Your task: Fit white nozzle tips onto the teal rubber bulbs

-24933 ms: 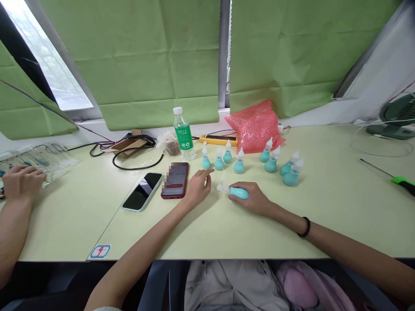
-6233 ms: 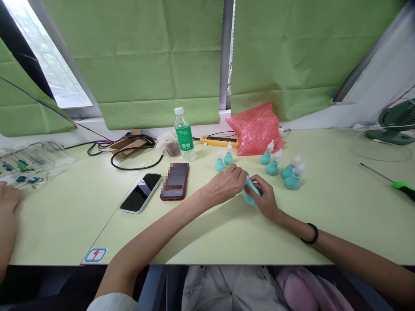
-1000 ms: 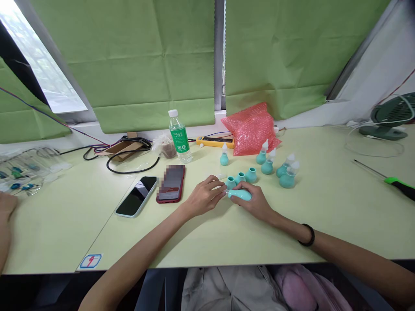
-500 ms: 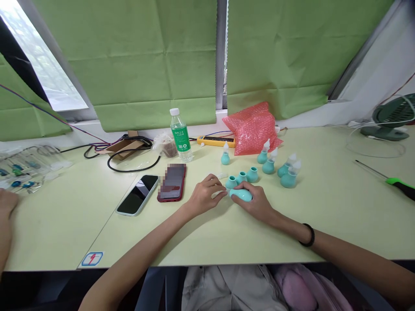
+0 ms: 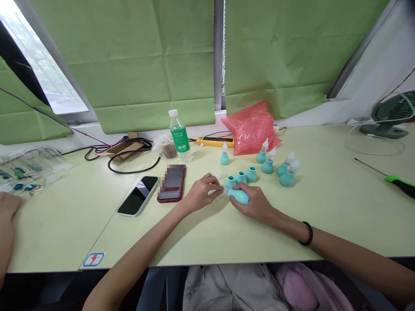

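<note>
Teal bulb (image 5: 239, 196) sits in the right grip (image 5: 253, 201), left grip (image 5: 201, 194) pinching its clear tip (image 5: 226, 190), bulbs (image 5: 241, 177) crowding behind.

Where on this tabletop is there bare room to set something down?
Bare tabletop lies between the clear-tipped teal bulbs and the screwdriver, and on the near side of the left hand and right hand. Crowded: just beyond the hands, where open teal bulbs stand, and around the bottle.

I read a red 9 inside the blue border of a sticker (image 5: 94, 259) by the front edge of the counter (image 5: 207, 242), while the characters on the green label (image 5: 181, 143) of the bottle (image 5: 180, 134) stayed too small to make out.
</note>
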`<state>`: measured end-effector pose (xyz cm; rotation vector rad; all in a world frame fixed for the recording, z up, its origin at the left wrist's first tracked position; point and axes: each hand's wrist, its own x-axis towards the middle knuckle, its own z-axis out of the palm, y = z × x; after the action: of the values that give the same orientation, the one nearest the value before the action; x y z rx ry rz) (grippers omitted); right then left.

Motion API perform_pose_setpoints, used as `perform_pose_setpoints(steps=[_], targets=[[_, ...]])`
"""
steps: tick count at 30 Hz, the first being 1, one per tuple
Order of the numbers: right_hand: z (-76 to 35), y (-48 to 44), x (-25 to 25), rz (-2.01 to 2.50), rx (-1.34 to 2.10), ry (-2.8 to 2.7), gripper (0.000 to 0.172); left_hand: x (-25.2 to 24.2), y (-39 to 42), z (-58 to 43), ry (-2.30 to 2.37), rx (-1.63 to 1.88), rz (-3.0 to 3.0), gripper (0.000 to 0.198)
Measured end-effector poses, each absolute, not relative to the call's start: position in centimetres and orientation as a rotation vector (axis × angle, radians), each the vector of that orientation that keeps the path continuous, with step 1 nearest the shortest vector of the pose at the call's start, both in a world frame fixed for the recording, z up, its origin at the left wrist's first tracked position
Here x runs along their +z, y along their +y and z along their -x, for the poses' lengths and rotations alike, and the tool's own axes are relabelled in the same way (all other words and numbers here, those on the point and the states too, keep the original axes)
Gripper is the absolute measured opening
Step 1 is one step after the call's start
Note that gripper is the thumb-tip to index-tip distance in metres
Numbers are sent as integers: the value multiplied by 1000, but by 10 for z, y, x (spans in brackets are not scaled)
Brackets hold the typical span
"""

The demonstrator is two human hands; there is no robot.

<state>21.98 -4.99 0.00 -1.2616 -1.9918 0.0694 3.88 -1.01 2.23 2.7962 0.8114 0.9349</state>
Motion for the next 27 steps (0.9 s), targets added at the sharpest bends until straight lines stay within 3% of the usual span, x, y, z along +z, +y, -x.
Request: perform_pose_setpoints(steps=[10,16,21,27], targets=[[-219,-52,-5,1200,-2,-2055,16,21,-20,-47,904,793,-3143,21],[-217,-50,4,1246,508,-1852,13,14,-20,-51,824,1076,-3125,17],[-216,-45,9,1253,1002,-1624,19,17,-18,-50,860,1438,-2741,9],[-216,-46,5,1267,1186,-1576,17,23,-4,-37,1100,1566,-2596,7]])
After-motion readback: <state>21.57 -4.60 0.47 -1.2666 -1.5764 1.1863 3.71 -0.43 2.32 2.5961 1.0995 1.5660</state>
